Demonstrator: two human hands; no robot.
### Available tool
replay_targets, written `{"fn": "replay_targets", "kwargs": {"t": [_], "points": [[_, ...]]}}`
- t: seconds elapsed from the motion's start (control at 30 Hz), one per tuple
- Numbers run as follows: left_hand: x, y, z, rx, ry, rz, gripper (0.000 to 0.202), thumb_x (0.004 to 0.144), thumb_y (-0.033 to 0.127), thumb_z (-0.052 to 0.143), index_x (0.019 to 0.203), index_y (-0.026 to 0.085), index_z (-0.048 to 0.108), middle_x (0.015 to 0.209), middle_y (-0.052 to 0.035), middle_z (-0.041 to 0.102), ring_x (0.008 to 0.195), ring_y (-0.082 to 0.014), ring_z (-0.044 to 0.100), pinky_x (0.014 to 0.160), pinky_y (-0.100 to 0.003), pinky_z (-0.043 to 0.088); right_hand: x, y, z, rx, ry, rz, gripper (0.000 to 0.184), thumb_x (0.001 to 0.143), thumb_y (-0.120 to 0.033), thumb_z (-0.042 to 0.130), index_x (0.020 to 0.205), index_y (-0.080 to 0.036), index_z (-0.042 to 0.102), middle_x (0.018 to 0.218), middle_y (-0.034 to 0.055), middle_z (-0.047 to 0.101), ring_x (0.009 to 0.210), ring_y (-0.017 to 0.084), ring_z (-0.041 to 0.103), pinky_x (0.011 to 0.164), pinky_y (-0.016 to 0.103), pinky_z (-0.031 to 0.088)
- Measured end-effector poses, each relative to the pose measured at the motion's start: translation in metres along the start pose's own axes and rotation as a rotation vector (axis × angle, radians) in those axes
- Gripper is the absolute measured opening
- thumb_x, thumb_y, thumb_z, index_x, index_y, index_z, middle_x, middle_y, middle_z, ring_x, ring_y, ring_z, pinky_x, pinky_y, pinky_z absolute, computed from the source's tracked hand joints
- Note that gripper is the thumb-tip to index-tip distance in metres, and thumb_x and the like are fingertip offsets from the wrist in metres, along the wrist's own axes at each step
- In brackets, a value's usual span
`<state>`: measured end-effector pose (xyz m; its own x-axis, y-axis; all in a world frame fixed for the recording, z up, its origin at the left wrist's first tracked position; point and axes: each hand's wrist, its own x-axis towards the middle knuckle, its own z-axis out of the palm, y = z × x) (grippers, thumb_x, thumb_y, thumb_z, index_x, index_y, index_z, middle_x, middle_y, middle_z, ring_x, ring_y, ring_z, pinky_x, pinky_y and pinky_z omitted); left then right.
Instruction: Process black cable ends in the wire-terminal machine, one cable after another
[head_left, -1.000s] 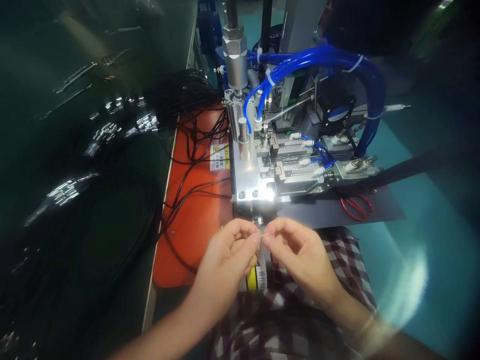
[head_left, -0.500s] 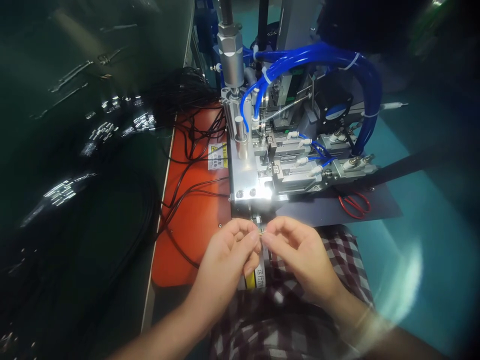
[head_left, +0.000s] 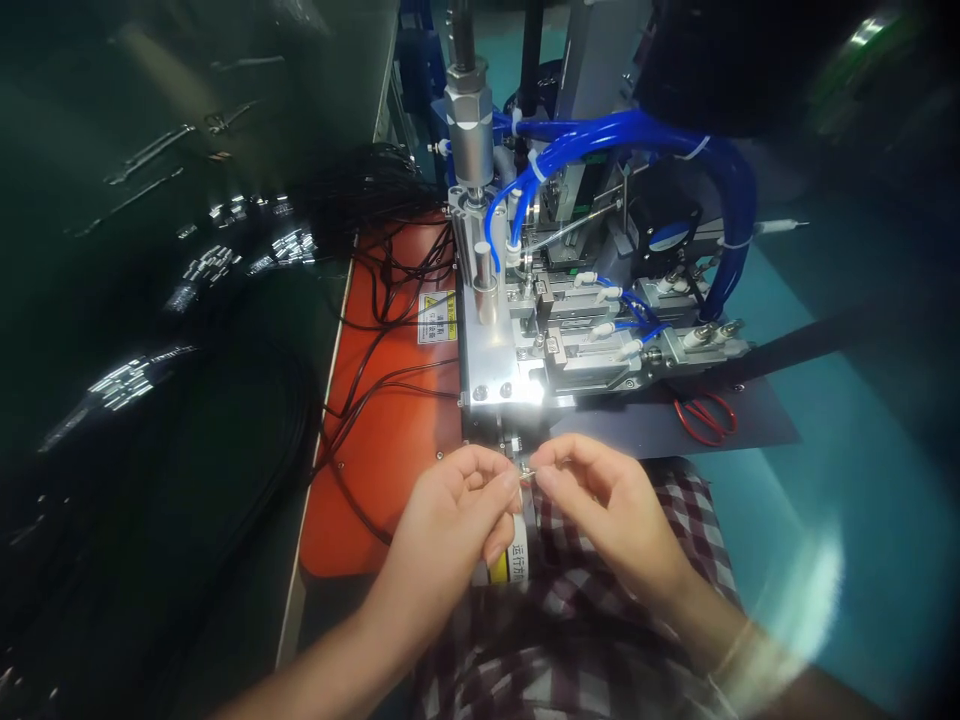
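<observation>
I have the left hand (head_left: 457, 520) and right hand (head_left: 600, 510) both pinched on what may be a metal pin (head_left: 527, 471), just near of the machine's plate (head_left: 499, 385), where a slack pinch could drop it.

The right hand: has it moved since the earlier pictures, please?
No; the right hand stays just in front of the metal plate, pinching the small part with the left hand.
</observation>
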<state>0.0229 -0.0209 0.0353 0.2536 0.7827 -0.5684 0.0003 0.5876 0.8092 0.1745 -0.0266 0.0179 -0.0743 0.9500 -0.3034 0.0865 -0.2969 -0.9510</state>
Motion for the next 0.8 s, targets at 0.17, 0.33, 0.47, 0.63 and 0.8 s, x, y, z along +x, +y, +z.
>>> {"fn": "replay_targets", "kwargs": {"t": [0.17,0.33,0.47,0.63,0.8], "points": [[0.0014,0.0009,0.0001,0.011,0.002,-0.032,0.020,0.087,0.032,0.054,0.075,0.017,0.050,0.040,0.0095,0.039,0.038,-0.0043,0.029,0.043,-0.017,0.025,-0.0001,-0.0002,-0.0005,-0.124,-0.021,-0.053,0.015,0.083,-0.029,0.059,0.074,-0.017,0.060,0.055,-0.0055,0.041,0.049,0.010,0.035,0.046,0.024,0.029],[-0.0025,0.0058,0.0017,0.060,0.034,-0.045,0.018,0.084,0.030,0.057,0.074,0.018,0.049,0.039,0.0094,0.039,0.039,-0.0058,0.034,0.043,-0.017,0.029,-0.0012,0.0015,0.0014,-0.212,-0.014,-0.177,0.016,0.088,-0.026,0.054,0.074,-0.019,0.056,0.067,-0.0017,0.050,0.058,0.012,0.043,0.054,0.025,0.036],[-0.0033,0.0046,0.0000,0.062,0.016,-0.044,0.019,0.085,0.030,0.056,0.072,0.018,0.048,0.041,0.0096,0.038,0.039,-0.0052,0.032,0.042,-0.017,0.028,-0.0001,0.0019,0.0019,-0.077,-0.077,-0.003,0.018,0.087,-0.033,0.055,0.076,-0.019,0.056,0.061,-0.0035,0.045,0.054,0.011,0.037,0.048,0.024,0.030],[-0.0005,-0.0001,-0.0034,0.032,0.014,-0.033,0.019,0.086,0.029,0.055,0.074,0.016,0.050,0.048,0.0084,0.044,0.038,-0.0027,0.031,0.042,-0.017,0.025,0.0013,0.0007,0.0033,0.033,-0.085,0.107,0.020,0.080,-0.036,0.062,0.076,-0.017,0.057,0.052,-0.0074,0.036,0.048,0.009,0.028,0.045,0.023,0.023],[0.0001,0.0019,-0.0025,0.002,0.007,-0.033,0.020,0.087,0.031,0.055,0.075,0.015,0.051,0.048,0.0087,0.043,0.039,-0.0027,0.031,0.044,-0.017,0.025,0.0011,0.0003,0.0064,0.074,-0.111,0.114,0.020,0.082,-0.036,0.060,0.075,-0.018,0.054,0.055,-0.0067,0.038,0.050,0.009,0.029,0.047,0.023,0.024]]}}
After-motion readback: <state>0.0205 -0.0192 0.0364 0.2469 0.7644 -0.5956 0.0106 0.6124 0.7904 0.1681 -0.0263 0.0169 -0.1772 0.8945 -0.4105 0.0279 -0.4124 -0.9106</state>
